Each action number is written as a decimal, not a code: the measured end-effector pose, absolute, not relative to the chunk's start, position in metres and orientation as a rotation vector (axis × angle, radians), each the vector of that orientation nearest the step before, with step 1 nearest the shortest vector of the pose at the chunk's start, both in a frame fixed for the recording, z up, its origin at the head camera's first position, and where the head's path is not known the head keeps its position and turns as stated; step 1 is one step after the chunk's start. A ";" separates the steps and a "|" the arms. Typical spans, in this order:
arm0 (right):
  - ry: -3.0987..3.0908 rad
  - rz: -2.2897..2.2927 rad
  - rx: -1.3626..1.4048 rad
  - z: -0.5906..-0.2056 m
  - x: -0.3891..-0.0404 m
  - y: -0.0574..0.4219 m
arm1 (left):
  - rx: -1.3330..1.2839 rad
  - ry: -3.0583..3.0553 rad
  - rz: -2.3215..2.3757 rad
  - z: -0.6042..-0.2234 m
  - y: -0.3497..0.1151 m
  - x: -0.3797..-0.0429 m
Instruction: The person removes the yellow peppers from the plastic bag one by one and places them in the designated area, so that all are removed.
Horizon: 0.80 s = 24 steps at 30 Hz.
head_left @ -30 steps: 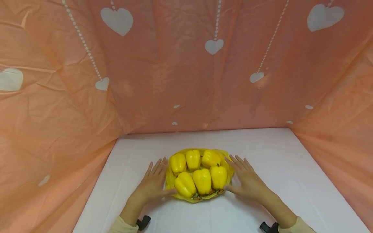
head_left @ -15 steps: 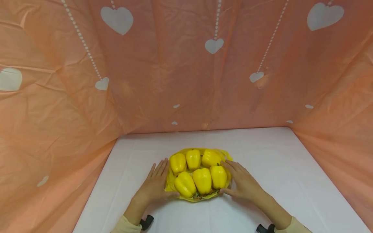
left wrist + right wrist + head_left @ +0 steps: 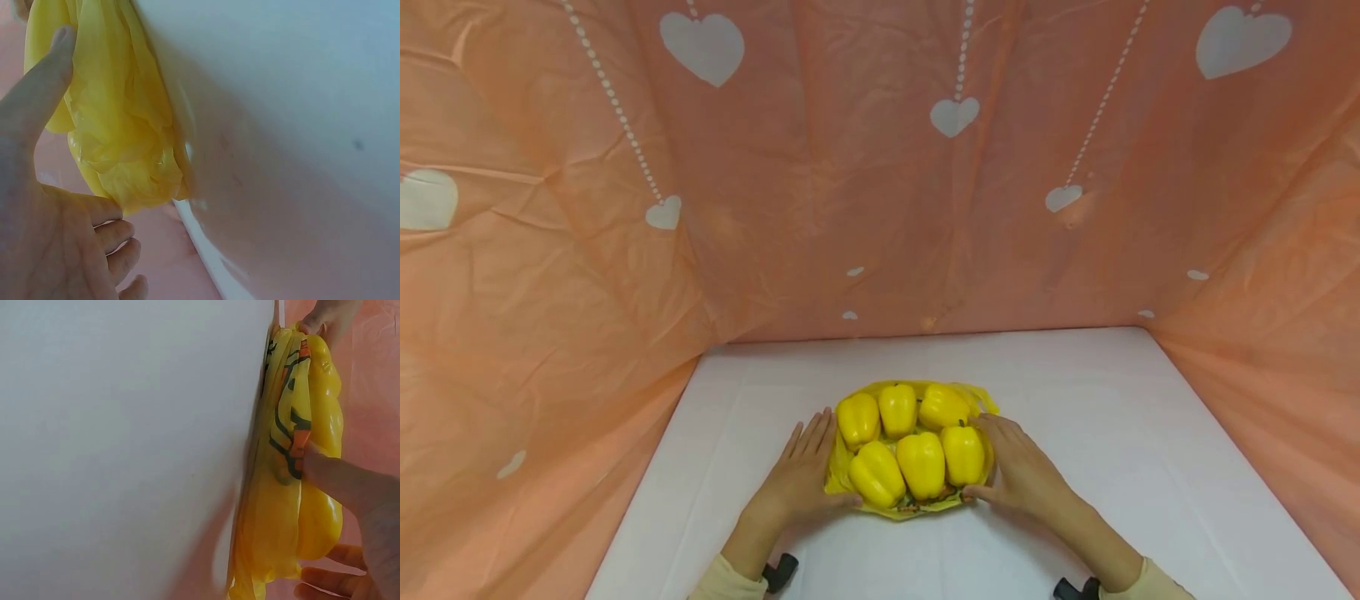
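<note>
Several yellow bell peppers (image 3: 921, 465) lie in two rows on a crumpled yellow plastic bag (image 3: 838, 479), whose edges rise around them. Along the bag's left side rests my left hand (image 3: 796, 477), fingers extended and thumb at the near edge. My right hand (image 3: 1021, 471) flanks the right side, its fingertips touching the bag near the peppers and its thumb at the front corner. In the left wrist view, the thumb lies against the bag (image 3: 119, 106). Dark and orange print marks the bag (image 3: 275, 487) in the right wrist view, where the thumb presses on it.
A white tabletop (image 3: 1135, 433) spreads around the bag. Orange-pink sheeting with white hearts (image 3: 887, 192) stands behind it and on both sides. Dark camera mounts (image 3: 781, 573) sit at both wrists, next to light sleeves (image 3: 730, 579).
My right hand has moved left, bringing its fingers and thumb in against the bag and pushing its right edge inward. The left hand has shifted slightly right; the peppers stay in place.
</note>
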State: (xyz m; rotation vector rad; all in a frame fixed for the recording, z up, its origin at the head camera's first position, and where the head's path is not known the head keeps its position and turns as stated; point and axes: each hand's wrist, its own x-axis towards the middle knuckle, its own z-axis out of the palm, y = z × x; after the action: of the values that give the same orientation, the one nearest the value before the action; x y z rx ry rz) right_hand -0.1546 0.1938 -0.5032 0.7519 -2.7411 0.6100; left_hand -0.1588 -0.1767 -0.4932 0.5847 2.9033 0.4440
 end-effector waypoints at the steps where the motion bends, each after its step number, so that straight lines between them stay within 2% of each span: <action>1: -2.740 0.611 0.751 -0.503 -0.154 0.194 | 0.580 2.901 0.445 -0.493 -0.177 -0.159; 24: -2.697 0.662 0.755 -0.499 -0.154 0.200 | 0.574 2.913 0.474 -0.492 -0.176 -0.159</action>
State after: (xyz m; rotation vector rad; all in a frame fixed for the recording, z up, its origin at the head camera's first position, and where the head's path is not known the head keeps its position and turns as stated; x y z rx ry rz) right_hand -0.1540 0.2003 -0.4987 0.7554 -2.6966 0.6618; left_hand -0.1586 -0.1755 -0.4918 0.5742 2.9132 0.4743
